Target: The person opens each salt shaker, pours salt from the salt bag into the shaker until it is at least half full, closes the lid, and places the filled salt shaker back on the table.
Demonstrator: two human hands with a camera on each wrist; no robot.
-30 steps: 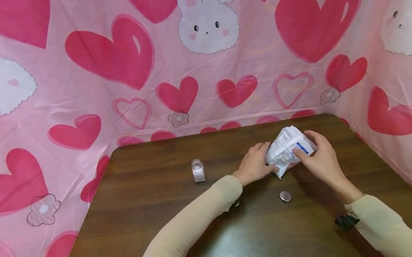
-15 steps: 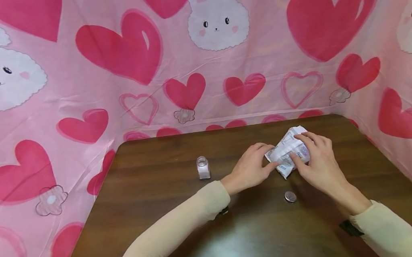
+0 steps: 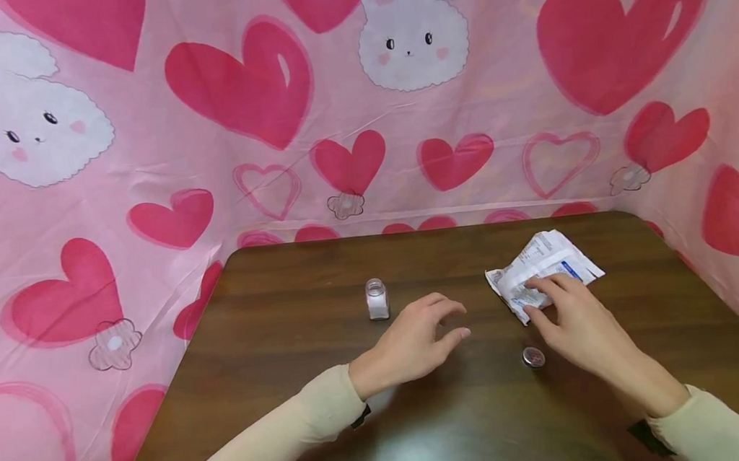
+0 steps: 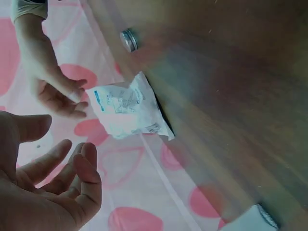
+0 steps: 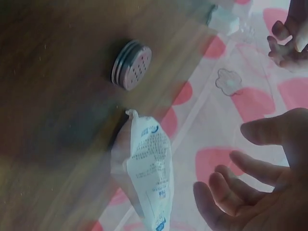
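Note:
A white printed packet (image 3: 544,264) lies at the right of the table; the right wrist view shows its printed side (image 5: 151,168). My right hand (image 3: 589,329) hovers just on the near side of it, fingers loosely bent and holding nothing. Left of the packet, my left hand (image 3: 411,343) is in the air with thumb and fingers spread, nothing in its grasp. A small glass jar (image 3: 377,301) partly filled with white stuff stands uncapped beyond the left hand. Its likely match, a round metal shaker lid (image 3: 533,357) with holes (image 5: 137,67), sits near the right hand.
All of it is on a dark brown wooden table (image 3: 298,316). A pink cloth (image 3: 483,106) with hearts and rabbits hangs behind the table and along its sides.
Both hands have let go of the packet, which now lies on the table. The left hand has drawn back to the left; the right hand has pulled slightly nearer.

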